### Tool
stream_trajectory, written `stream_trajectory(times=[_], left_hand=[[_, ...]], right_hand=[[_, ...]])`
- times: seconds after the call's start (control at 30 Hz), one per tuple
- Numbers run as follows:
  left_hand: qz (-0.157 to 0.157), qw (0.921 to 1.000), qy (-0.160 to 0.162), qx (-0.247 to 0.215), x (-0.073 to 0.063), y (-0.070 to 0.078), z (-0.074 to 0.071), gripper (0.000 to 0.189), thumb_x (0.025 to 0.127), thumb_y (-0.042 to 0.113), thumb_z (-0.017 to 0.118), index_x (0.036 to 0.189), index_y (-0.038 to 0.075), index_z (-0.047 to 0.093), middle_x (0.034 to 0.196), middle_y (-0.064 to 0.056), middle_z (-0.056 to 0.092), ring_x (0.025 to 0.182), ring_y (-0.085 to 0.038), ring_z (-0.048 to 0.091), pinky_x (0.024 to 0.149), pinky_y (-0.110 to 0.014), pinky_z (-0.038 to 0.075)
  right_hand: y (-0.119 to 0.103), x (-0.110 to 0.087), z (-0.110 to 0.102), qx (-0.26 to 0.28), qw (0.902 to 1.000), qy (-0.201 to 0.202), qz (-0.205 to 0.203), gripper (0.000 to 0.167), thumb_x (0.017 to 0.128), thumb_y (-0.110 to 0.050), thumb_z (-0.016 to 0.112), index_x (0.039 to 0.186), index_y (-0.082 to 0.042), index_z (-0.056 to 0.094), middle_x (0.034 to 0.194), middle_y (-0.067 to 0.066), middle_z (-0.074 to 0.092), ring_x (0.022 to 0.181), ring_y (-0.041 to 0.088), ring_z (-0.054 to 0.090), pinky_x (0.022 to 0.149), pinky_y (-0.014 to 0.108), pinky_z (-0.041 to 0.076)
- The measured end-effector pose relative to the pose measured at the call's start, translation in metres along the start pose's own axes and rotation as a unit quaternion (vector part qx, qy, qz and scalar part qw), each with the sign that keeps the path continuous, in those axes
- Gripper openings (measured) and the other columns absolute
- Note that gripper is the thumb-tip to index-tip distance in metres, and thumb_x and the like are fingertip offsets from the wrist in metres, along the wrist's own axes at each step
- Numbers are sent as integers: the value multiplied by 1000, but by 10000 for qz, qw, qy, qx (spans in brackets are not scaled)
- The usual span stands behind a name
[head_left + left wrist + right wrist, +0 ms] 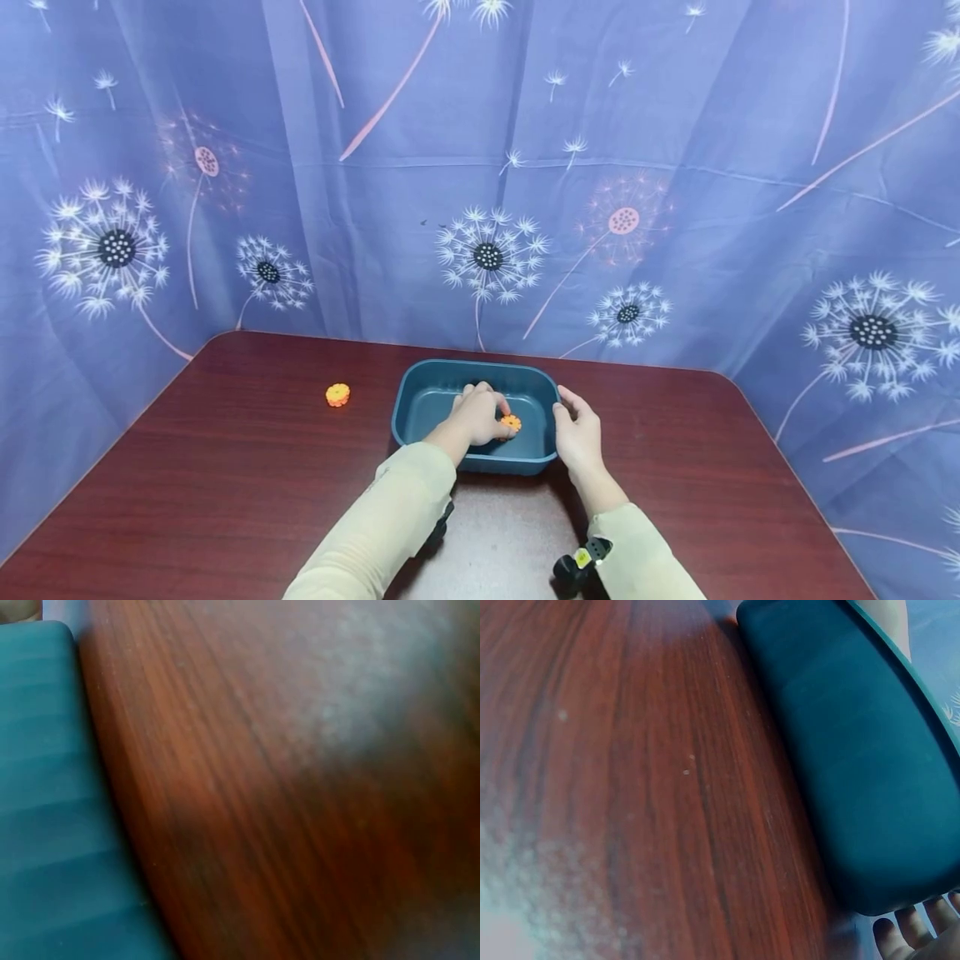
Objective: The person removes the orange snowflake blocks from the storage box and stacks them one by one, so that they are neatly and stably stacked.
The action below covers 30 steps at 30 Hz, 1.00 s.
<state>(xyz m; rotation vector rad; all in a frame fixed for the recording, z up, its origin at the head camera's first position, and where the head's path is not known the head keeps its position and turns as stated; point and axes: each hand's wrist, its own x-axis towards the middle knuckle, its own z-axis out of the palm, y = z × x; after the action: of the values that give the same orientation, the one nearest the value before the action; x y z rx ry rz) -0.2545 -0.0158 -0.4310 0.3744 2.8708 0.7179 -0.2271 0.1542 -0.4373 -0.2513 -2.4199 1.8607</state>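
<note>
In the head view my left hand (477,414) reaches down into a dark teal basin (408,396) with rounded corners. Its thumb and forefinger pinch a small orange flower-shaped piece (513,423) with a yellow middle. At the basin's right end, my right hand (579,433) holds the wall, thumb at the rim. The right wrist view shows several fingertips (911,928) against the outside of that end. Only the basin's ribbed outer side (60,802) and a bit of the other hand appear in the left wrist view.
A second orange flower-shaped piece (338,395) lies on the dark red wooden table (247,467), left of the basin. A blue curtain (360,250) printed with dandelions hangs behind and along the sides of the table.
</note>
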Motion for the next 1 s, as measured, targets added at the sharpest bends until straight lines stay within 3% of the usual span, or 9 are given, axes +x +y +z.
stream_trajectory(times=[0.2,0.37,0.7,1.0], left_hand=[[43,10000,20,-1,4,-1,3,22,73,37,78,84,21,66,99,0,52,95,-21,41,81,-35,36],[14,9999,69,-147,4,-1,3,22,72,33,78,81,18,65,95,0,51,92,-20,41,80,-35,36],[4,9931,325,-1128,-1,-3,3,25,74,27,78,88,12,65,97,-5,56,94,-21,48,81,-36,46],[231,9795,300,-1978,-2,-3,-2,28,75,20,78,91,5,61,85,-5,62,72,-14,57,63,-25,52]], right_hand=[[3,0,-1,-17,10000,46,55,42,99,-14,41,141,-7,43,136,17,47,128,30,43,104,48,39],[3,0,-1,-20,10000,63,-8,42,99,-14,41,140,-7,43,137,17,47,127,30,43,103,47,40],[3,1,0,-131,9998,88,-82,41,98,-14,43,139,-7,45,136,18,49,125,30,47,100,46,42],[2,1,0,-102,9998,145,-41,41,98,-14,44,139,-7,46,136,17,50,123,30,48,100,46,42]])
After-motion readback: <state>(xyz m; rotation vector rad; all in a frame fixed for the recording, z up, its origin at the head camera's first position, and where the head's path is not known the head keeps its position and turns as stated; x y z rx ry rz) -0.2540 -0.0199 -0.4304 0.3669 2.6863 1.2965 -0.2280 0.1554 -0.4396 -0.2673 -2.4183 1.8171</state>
